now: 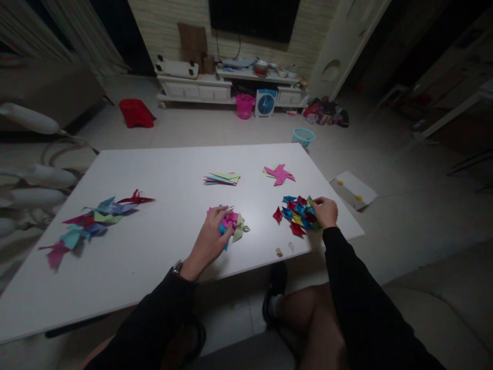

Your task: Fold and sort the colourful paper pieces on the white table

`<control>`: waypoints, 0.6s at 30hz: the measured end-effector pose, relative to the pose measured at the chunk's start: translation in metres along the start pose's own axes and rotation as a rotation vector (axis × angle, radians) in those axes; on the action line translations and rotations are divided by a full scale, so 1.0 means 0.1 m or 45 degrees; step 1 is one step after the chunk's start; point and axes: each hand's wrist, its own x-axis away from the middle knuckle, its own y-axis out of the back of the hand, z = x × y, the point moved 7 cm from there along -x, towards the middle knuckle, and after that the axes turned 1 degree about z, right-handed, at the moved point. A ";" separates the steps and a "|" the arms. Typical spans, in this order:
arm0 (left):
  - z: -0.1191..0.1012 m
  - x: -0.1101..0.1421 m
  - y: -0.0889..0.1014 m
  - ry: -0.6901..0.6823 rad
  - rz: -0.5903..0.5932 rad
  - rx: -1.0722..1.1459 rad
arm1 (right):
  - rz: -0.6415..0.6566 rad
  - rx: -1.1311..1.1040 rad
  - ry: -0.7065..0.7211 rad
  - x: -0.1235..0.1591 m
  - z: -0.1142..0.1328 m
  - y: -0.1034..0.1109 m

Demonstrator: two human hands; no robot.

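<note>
My left hand (214, 228) lies over a small pile of pink, blue and green folded paper shapes (240, 227), fingers stretched out and touching its top. Part of that pile is hidden under the hand. At the right, my right hand (325, 211) pinches a folded paper piece at the edge of a heap of small shiny folded paper pieces (296, 218) in red, blue, yellow and green. The fingertips partly hide what they grip. Behind these piles are a stack of long folded paper strips (222, 179) and a pink and green paper pinwheel (279, 175).
Several paper cranes (90, 222) spread over the left of the white table (154, 267). Two small stickers (279, 252) lie near its front edge. Beyond it on the floor are a blue basket (303, 136), a red stool (136, 113) and a pink bucket (244, 107).
</note>
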 end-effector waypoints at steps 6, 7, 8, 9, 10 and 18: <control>0.01 0.01 0.03 -0.032 -0.013 0.006 | -0.036 -0.139 0.038 0.01 0.09 -0.04; 0.03 0.01 0.04 -0.032 -0.012 0.009 | -0.084 -0.154 0.066 0.02 0.18 0.00; 0.05 0.02 0.06 -0.030 -0.013 0.012 | -0.131 -0.168 0.101 0.04 0.28 0.05; 0.07 0.03 0.07 -0.027 -0.014 0.013 | -0.168 -0.186 0.143 0.07 0.40 0.10; 0.09 0.05 0.09 -0.023 -0.015 0.012 | -0.194 -0.209 0.192 0.11 0.54 0.14; 0.51 0.20 0.34 0.091 -0.045 -0.121 | -0.113 -0.392 0.760 0.91 1.98 0.15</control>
